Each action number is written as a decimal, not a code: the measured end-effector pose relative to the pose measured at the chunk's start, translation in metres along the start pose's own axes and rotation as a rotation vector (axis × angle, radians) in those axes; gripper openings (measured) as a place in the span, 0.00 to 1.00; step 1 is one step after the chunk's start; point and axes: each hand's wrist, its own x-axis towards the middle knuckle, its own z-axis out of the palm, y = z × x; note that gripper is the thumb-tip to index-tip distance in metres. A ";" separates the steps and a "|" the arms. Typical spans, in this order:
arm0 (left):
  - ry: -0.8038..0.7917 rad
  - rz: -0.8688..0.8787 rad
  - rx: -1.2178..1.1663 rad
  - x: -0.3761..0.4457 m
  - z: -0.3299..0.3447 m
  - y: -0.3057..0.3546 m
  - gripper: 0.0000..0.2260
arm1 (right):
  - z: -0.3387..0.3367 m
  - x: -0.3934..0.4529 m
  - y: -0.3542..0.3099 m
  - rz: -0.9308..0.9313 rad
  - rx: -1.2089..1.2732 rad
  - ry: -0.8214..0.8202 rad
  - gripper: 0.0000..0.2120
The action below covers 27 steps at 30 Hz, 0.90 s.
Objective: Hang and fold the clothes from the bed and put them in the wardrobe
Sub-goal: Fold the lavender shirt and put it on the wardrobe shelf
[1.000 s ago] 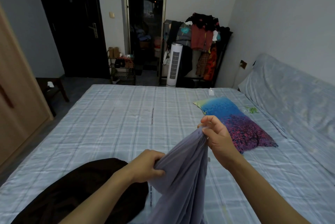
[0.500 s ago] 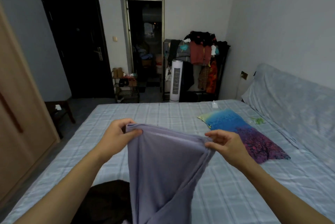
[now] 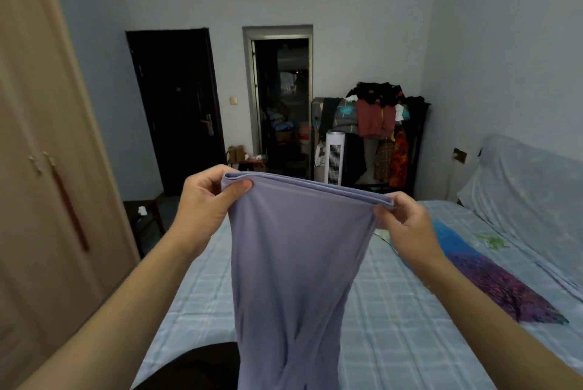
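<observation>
Plainly, both hands' grip holds lavender garment (image 3: 293, 263).

Quick count: two hands, left hand (image 3: 206, 200) and right hand (image 3: 407, 219), both pinching one lavender garment (image 3: 293, 263). One black garment (image 3: 202, 367) on one bed (image 3: 394, 310) with a plaid sheet. One colourful pillow (image 3: 492, 273). One wardrobe (image 3: 41, 169), two doors showing, two little knobs. One dark closed door (image 3: 176, 109), one open doorway (image 3: 280, 102). One white tower fan (image 3: 335, 158). One overloaded clothes rack (image 3: 378, 134), too many pieces jumbled to count. One small stool (image 3: 143, 216).
</observation>
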 end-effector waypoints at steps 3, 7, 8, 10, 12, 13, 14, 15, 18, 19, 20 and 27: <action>-0.054 -0.009 0.138 -0.007 0.008 -0.003 0.04 | 0.006 -0.002 0.008 0.199 0.088 -0.001 0.05; -0.035 -0.021 0.096 -0.020 0.011 -0.018 0.02 | -0.004 -0.018 0.014 0.251 0.144 0.003 0.07; -0.011 -0.019 -0.029 -0.023 0.010 -0.017 0.01 | -0.008 -0.020 0.008 0.212 0.229 -0.026 0.06; -0.004 -0.107 -0.234 -0.026 0.012 -0.016 0.01 | -0.016 -0.018 0.001 0.180 0.312 -0.106 0.04; -0.044 -0.187 -0.058 -0.027 0.021 -0.023 0.04 | -0.017 -0.013 0.007 0.193 0.122 -0.138 0.07; -0.053 -0.211 0.070 -0.028 0.026 -0.029 0.04 | -0.018 -0.012 0.014 0.209 0.008 -0.133 0.10; -0.041 -0.215 0.135 -0.029 0.028 -0.034 0.04 | -0.018 -0.011 0.022 0.236 -0.043 -0.112 0.12; -0.034 -0.214 0.132 -0.029 0.029 -0.035 0.03 | -0.019 -0.012 0.028 0.261 -0.023 -0.086 0.13; -0.024 -0.156 0.076 -0.029 0.026 -0.030 0.04 | -0.021 -0.021 0.031 0.277 0.137 -0.037 0.11; -0.031 -0.142 0.073 -0.030 0.025 -0.025 0.05 | -0.021 -0.024 0.028 0.270 0.170 -0.033 0.10; -0.057 -0.134 0.058 -0.032 0.024 -0.023 0.06 | -0.022 -0.027 0.025 0.263 0.203 -0.043 0.10; -0.419 -0.410 -0.331 -0.040 0.003 -0.026 0.30 | -0.052 -0.043 0.016 0.351 0.473 -0.322 0.19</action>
